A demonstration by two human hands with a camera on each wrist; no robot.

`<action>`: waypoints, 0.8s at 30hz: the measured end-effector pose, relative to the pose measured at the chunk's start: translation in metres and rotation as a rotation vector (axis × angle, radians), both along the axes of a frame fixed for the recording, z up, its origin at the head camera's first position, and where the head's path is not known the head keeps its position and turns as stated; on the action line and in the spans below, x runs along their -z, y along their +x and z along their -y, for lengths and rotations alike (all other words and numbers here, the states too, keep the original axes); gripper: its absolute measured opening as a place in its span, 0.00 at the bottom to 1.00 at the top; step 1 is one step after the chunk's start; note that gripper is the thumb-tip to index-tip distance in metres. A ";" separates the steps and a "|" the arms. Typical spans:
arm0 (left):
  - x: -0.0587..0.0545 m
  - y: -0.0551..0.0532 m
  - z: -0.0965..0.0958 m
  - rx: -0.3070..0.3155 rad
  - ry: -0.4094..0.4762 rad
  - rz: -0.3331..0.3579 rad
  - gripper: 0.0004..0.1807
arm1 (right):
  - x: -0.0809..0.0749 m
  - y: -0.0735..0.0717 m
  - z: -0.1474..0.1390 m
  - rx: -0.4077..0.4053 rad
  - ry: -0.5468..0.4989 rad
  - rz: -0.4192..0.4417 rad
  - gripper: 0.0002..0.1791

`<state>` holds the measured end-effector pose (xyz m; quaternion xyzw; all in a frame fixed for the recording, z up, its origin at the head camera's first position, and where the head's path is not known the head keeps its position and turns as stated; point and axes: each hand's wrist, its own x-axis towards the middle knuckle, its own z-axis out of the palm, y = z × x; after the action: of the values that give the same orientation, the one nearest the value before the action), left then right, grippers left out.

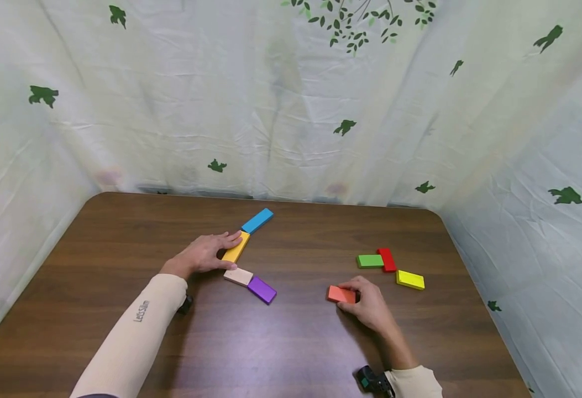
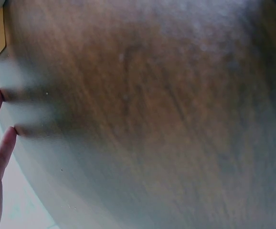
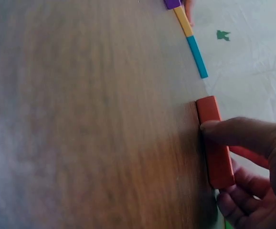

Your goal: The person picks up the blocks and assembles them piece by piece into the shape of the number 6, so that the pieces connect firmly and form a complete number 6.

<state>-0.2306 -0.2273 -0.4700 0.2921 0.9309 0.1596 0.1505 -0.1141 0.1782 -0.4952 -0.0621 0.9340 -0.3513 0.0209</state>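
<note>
My left hand (image 1: 205,253) is at an orange-yellow block (image 1: 236,247), holding it with the thumb at its near end and fingers toward its far end. A blue block (image 1: 257,220) adjoins the far end of that block. Close to the left thumb lies a cream block (image 1: 238,276), with a purple block (image 1: 262,290) against its right end. My right hand (image 1: 367,301) pinches an orange-red block (image 1: 341,294) low at the table. In the right wrist view, the thumb presses the side of this block (image 3: 214,162), and other fingers are partly hidden behind it.
Beyond the right hand, a green block (image 1: 370,261) meets a red block (image 1: 387,260), and a yellow block (image 1: 410,279) lies at the red one's near corner. The brown wooden table (image 1: 291,342) ends at a hanging white cloth (image 1: 271,138) with green leaf prints.
</note>
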 end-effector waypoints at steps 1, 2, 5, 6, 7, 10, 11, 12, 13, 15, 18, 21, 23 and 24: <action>0.000 0.000 0.000 0.003 0.001 -0.002 0.45 | -0.001 0.000 0.001 0.000 -0.006 0.004 0.18; 0.001 0.000 0.000 0.007 0.000 -0.005 0.45 | -0.001 0.000 0.001 0.003 -0.011 0.008 0.18; 0.002 -0.001 0.000 0.011 0.000 -0.004 0.45 | -0.002 0.002 0.000 0.021 -0.009 0.017 0.18; 0.003 -0.002 0.000 0.011 0.001 -0.002 0.45 | -0.003 0.002 -0.001 0.023 -0.009 0.016 0.17; 0.003 -0.002 0.000 0.009 -0.001 0.000 0.45 | -0.003 0.002 -0.001 0.023 -0.006 0.011 0.17; 0.002 -0.002 0.000 0.010 -0.002 -0.001 0.45 | -0.003 0.001 -0.001 -0.006 0.005 -0.009 0.16; 0.002 -0.002 0.000 0.009 0.002 0.001 0.45 | -0.003 0.001 0.000 -0.022 0.004 -0.020 0.16; 0.002 -0.002 0.000 0.014 0.001 -0.004 0.45 | -0.003 0.000 0.002 -0.039 0.001 -0.031 0.16; 0.002 -0.002 0.000 0.017 0.003 -0.006 0.45 | -0.003 0.000 0.003 -0.055 -0.002 -0.044 0.16; 0.002 -0.002 0.001 0.014 0.011 -0.002 0.45 | -0.003 -0.001 0.008 -0.095 -0.013 -0.070 0.16; 0.002 -0.002 0.001 0.014 0.014 -0.003 0.45 | -0.004 -0.003 0.017 -0.157 -0.024 -0.097 0.17; 0.003 -0.002 0.003 0.011 0.015 -0.001 0.45 | -0.005 -0.004 0.028 -0.230 -0.020 -0.108 0.17; 0.003 -0.002 0.003 0.014 0.014 -0.005 0.45 | -0.006 -0.004 0.035 -0.285 -0.022 -0.112 0.17; 0.004 -0.002 0.004 0.013 0.014 -0.004 0.45 | -0.006 -0.005 0.039 -0.313 -0.023 -0.117 0.16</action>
<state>-0.2327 -0.2309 -0.4736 0.2997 0.9280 0.1646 0.1478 -0.1188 0.1395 -0.4889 -0.2273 0.9085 -0.3502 0.0201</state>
